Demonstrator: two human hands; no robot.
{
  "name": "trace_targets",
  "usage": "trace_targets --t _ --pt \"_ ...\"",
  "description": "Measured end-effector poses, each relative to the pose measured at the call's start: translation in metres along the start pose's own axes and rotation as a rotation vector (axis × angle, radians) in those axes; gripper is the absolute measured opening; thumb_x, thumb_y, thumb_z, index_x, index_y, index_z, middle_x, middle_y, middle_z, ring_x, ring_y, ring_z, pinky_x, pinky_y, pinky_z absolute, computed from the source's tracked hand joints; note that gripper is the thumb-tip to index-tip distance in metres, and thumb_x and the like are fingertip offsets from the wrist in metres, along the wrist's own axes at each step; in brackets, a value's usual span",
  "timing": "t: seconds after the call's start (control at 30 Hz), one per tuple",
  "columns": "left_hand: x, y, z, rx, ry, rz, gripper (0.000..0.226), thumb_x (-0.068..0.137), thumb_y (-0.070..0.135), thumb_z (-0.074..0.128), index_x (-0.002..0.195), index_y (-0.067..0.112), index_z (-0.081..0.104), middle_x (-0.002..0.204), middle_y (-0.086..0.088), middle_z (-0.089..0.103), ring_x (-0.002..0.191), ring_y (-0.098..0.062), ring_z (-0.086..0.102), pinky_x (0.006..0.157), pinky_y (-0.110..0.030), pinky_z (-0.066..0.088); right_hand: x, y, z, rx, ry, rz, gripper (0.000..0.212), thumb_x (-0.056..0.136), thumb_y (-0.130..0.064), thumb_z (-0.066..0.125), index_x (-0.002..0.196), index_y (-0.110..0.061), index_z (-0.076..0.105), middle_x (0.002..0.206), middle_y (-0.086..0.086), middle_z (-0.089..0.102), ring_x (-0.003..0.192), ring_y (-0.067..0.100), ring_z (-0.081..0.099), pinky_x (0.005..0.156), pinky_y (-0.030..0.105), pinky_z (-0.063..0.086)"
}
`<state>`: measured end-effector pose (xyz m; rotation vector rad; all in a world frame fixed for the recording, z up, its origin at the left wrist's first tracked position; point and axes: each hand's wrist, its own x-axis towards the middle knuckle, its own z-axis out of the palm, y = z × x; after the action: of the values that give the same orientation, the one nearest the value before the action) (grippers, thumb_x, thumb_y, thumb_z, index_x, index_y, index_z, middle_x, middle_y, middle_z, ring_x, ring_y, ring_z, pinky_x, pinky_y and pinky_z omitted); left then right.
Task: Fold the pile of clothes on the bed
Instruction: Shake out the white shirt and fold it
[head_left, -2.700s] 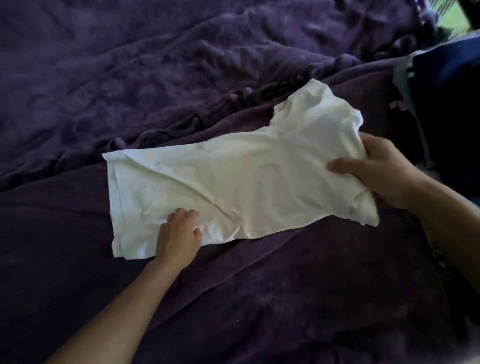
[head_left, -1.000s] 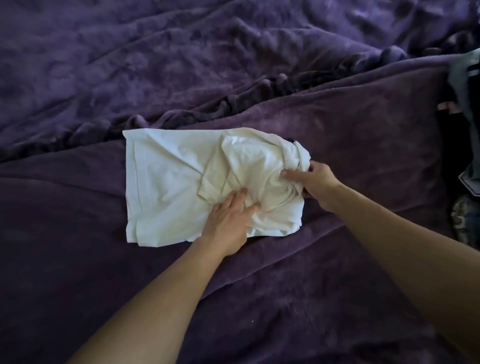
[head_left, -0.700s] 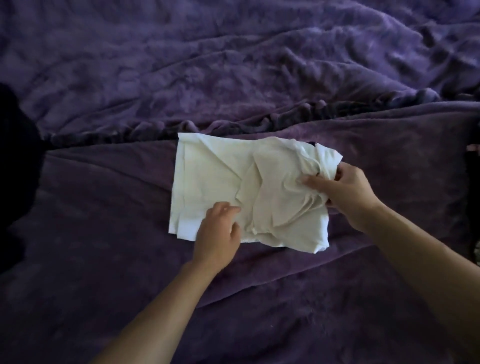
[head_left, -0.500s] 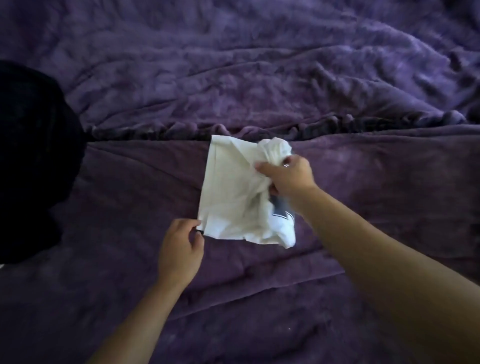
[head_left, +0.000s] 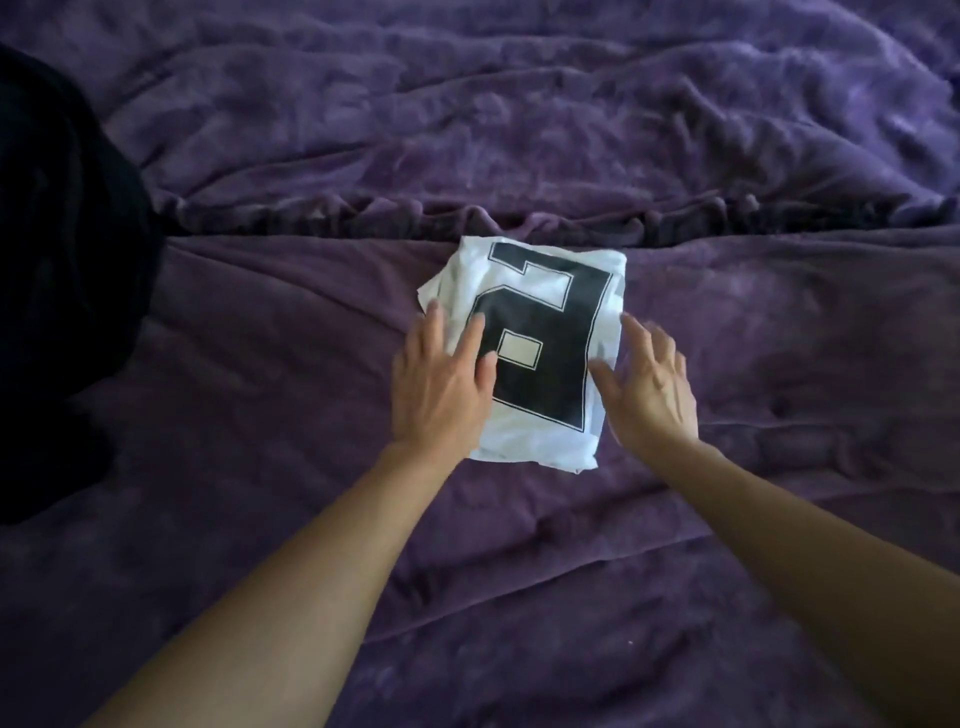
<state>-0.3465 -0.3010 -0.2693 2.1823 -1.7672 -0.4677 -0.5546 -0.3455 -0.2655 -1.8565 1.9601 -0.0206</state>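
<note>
A white T-shirt (head_left: 524, 441) lies folded into a compact rectangle on the purple bed cover, a large black printed figure facing up. My left hand (head_left: 441, 384) rests flat on the shirt's left side, fingers straight and spread. My right hand (head_left: 649, 389) is at the shirt's right edge with fingers spread and relaxed; its thumb touches the edge. Neither hand grips the cloth.
The purple blanket (head_left: 571, 130) is rumpled, with a ridge of folds running across just behind the shirt. A dark, nearly black mass of fabric (head_left: 62, 260) fills the left edge. Smoother cover (head_left: 805, 338) lies right of the shirt.
The long white shirt was folded over on itself and turned, so the black print now shows. Both hands let go of the cloth and now lie open on its sides.
</note>
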Motion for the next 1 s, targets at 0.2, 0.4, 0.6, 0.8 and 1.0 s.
trace_targets --t 0.2,0.4,0.6,0.8,1.0 --pt "0.035 0.000 0.052 0.125 -0.043 -0.189 0.067 0.096 0.056 0.027 0.153 0.023 0.010 0.139 -0.025 0.042 0.130 -0.038 0.036 0.101 -0.051 0.030 0.010 -0.009 0.060 0.245 0.048 0.061 0.069 0.090 -0.060 0.045 0.148 -0.042 0.010 0.134 0.007 0.041 0.106 0.037 0.056 0.077 0.036 0.038" --pt "0.026 0.018 0.049 -0.397 0.014 -0.103 0.055 0.097 0.030 0.049 0.148 0.020 0.032 0.141 -0.008 0.050 0.120 -0.031 0.051 0.094 -0.036 0.038 0.003 0.004 0.054 0.456 0.131 0.086 0.059 0.089 -0.050 0.056 0.141 -0.046 0.029 0.123 -0.002 0.050 0.111 0.027 0.054 0.082 0.029 0.034" --pt "-0.034 0.055 0.025 -0.464 -0.051 -0.098 0.046 0.094 0.020 0.056 0.139 0.014 0.047 0.134 -0.006 0.056 0.117 -0.027 0.056 0.094 -0.031 0.040 -0.060 0.032 0.013 0.322 0.054 0.082 0.053 0.092 -0.050 0.053 0.141 -0.041 0.035 0.113 -0.002 0.049 0.097 0.032 0.059 0.082 0.038 0.046" --pt "-0.124 0.115 0.009 -0.356 -0.172 -0.187 0.045 0.095 0.026 0.054 0.139 0.021 0.047 0.127 -0.008 0.061 0.106 -0.035 0.061 0.083 -0.041 0.046 -0.147 0.083 -0.028 0.124 -0.055 0.075 0.051 0.096 -0.043 0.049 0.143 -0.028 0.037 0.117 0.005 0.047 0.082 0.042 0.060 0.062 0.037 0.039" --pt "-0.195 0.198 -0.010 -0.332 -0.156 -0.100 0.041 0.095 0.024 0.054 0.136 0.019 0.049 0.123 -0.007 0.063 0.101 -0.034 0.063 0.078 -0.038 0.048 -0.219 0.150 -0.081 0.077 -0.050 0.078 0.050 0.098 -0.044 0.043 0.144 -0.026 0.034 0.114 0.002 0.045 0.076 0.036 0.060 0.056 0.033 0.032"
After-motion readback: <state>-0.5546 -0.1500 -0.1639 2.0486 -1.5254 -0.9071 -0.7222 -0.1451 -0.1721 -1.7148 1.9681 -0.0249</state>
